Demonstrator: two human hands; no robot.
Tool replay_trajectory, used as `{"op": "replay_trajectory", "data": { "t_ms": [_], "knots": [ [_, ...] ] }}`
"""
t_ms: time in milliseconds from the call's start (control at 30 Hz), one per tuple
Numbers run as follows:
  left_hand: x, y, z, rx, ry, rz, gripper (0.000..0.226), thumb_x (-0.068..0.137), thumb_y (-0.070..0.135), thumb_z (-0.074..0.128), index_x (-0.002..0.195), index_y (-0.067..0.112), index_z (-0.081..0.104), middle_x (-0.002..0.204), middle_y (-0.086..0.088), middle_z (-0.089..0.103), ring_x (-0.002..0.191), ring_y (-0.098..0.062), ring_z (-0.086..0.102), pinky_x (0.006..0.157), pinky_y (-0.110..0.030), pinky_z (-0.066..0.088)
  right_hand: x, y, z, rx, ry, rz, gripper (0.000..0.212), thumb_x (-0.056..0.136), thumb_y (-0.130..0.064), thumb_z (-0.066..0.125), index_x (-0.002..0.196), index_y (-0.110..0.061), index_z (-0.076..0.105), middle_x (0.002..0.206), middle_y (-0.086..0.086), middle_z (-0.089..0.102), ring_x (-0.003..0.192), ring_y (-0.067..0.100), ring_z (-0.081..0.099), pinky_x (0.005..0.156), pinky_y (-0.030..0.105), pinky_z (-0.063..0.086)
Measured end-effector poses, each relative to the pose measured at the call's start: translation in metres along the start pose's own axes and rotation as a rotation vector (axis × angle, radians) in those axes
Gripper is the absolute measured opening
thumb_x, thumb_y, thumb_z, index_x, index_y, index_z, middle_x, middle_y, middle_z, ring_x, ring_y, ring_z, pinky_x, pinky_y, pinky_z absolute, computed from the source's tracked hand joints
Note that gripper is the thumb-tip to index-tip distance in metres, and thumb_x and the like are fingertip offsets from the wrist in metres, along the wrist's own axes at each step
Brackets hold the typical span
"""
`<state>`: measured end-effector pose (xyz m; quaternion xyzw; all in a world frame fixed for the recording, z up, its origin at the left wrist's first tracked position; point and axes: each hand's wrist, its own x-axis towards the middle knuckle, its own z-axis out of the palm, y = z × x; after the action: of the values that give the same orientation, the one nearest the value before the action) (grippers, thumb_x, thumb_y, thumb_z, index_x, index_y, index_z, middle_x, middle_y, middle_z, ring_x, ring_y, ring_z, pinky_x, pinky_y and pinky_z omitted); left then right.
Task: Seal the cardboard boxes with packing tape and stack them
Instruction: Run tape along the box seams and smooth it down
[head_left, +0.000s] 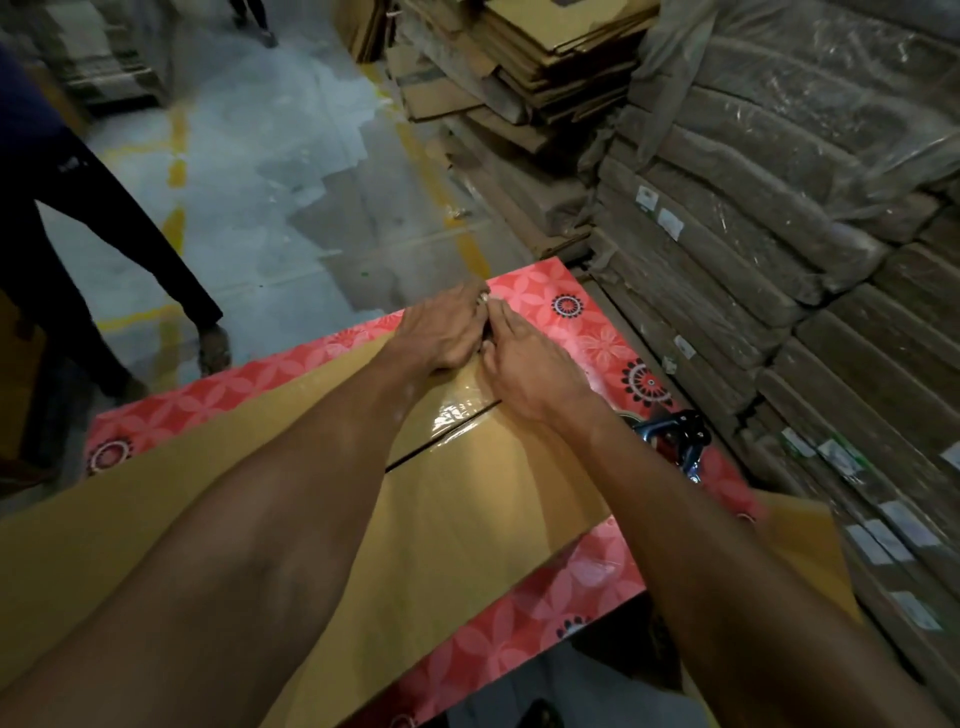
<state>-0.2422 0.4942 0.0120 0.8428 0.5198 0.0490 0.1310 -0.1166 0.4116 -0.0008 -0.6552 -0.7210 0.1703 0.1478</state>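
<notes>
Two bare forearms reach across a tan cardboard box (467, 519) that lies on the bench (597, 332), which is covered in a red flowered cloth. The left grip (441, 338) and right grip (524, 364) lie side by side, touching, at the box's far edge. Both are palm-down with fingers spread fairly flat on the cardboard. They press rather than pinch, though the left fingertips slip out of sight past the edge.

By the look of it, the box will handle light but awkward. It is broad and stiff along its edges, and its top flaps would likely give under a hard push near the middle. The plain surface looks smooth and a little slippery, so I would take it with one grip on each opposite side, low at the corners, rather than by the flaps.

Its top is matte tan and unprinted. A dark seam (441, 441) shows where the flaps meet, and a glossy patch of clear packing tape (454, 410) glints on the seam between the wrists. How far the tape runs I cannot tell.

A blue and black tape dispenser (675, 441) lies on the cloth just beside the right wrist. Wrapped bundles of flat cardboard (779, 270) are stacked to the right, and another person's dark trouser leg (104, 234) stands on the floor to the left.
</notes>
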Motion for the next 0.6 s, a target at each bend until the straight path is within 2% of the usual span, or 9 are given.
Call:
{"op": "replay_trajectory", "data": {
  "t_ms": [100,233,300,333,400,433,533,600],
  "knots": [
    [-0.001,0.003,-0.006,0.042,-0.016,-0.05,0.037,0.106,0.038,0.024,0.128,0.02,0.049,0.14,-0.012,0.055,0.123,-0.036,0.055,0.095,-0.045,0.041,-0.009,0.001,-0.001,-0.058,-0.027,-0.032,0.062,0.107,-0.034,0.027,0.161,-0.009,0.008,0.169,0.009,0.011,0.155,0.019,0.013,0.125,0.038,0.016],
    [-0.002,0.008,-0.006,0.042,-0.046,-0.045,0.043,0.107,0.041,0.021,0.133,0.018,0.047,0.145,-0.012,0.051,0.129,-0.034,0.051,0.101,-0.047,0.038,-0.044,0.01,-0.004,-0.157,-0.044,-0.012,0.064,0.107,-0.045,0.025,0.161,-0.015,0.01,0.17,0.004,0.004,0.156,0.018,0.007,0.126,0.039,0.011],
    [-0.001,0.009,-0.002,0.087,-0.06,-0.034,0.05,0.107,0.043,0.019,0.147,0.018,0.037,0.155,-0.009,0.04,0.14,-0.031,0.04,0.109,-0.048,0.031,-0.056,0.011,-0.003,-0.181,-0.034,0.009,0.064,0.106,-0.049,0.022,0.162,-0.019,0.008,0.17,-0.001,0.002,0.156,0.015,0.005,0.126,0.04,0.01],
    [-0.003,0.01,0.001,0.129,-0.061,-0.02,0.057,0.106,0.045,0.018,0.155,0.017,0.025,0.163,-0.006,0.027,0.148,-0.029,0.027,0.116,-0.05,0.023,-0.058,0.01,-0.003,-0.189,-0.036,0.013,0.064,0.106,-0.05,0.02,0.162,-0.019,0.007,0.17,-0.002,0.001,0.156,0.015,0.003,0.126,0.041,0.009],
    [-0.012,0.01,0.006,0.197,-0.06,0.042,0.063,0.106,0.047,0.013,0.16,0.017,0.002,0.168,0.001,0.002,0.155,-0.024,0.0,0.123,-0.052,0.005,-0.056,0.011,-0.001,-0.196,-0.032,0.01,0.065,0.106,-0.05,0.019,0.162,-0.019,0.006,0.17,-0.003,0.0,0.156,0.014,0.002,0.126,0.042,0.009],
    [-0.02,0.01,0.011,0.22,-0.054,0.094,0.062,0.106,0.046,0.01,0.16,0.018,-0.003,0.168,0.003,-0.003,0.154,-0.022,-0.007,0.124,-0.05,0.0,-0.056,0.011,-0.001,-0.194,-0.032,0.007,0.065,0.106,-0.049,0.019,0.162,-0.019,0.006,0.17,-0.003,0.0,0.156,0.013,0.002,0.126,0.042,0.009],
    [-0.048,0.009,0.021,0.244,-0.043,0.231,0.061,0.104,0.041,0.005,0.16,0.02,-0.001,0.168,0.004,-0.002,0.154,-0.015,-0.006,0.125,-0.041,-0.001,-0.055,0.013,-0.002,-0.171,-0.038,-0.001,0.064,0.106,-0.046,0.021,0.162,-0.018,0.006,0.17,-0.002,0.002,0.156,0.013,0.003,0.126,0.043,0.01],
    [-0.059,0.009,0.026,0.258,-0.028,0.233,0.059,0.105,0.038,0.009,0.16,0.019,0.0,0.168,0.004,-0.001,0.154,-0.013,-0.004,0.125,-0.039,0.001,-0.056,0.013,-0.004,-0.17,-0.052,-0.01,0.064,0.106,-0.044,0.021,0.162,-0.017,0.006,0.17,-0.002,0.001,0.156,0.013,0.003,0.126,0.043,0.009]
  ]
}}
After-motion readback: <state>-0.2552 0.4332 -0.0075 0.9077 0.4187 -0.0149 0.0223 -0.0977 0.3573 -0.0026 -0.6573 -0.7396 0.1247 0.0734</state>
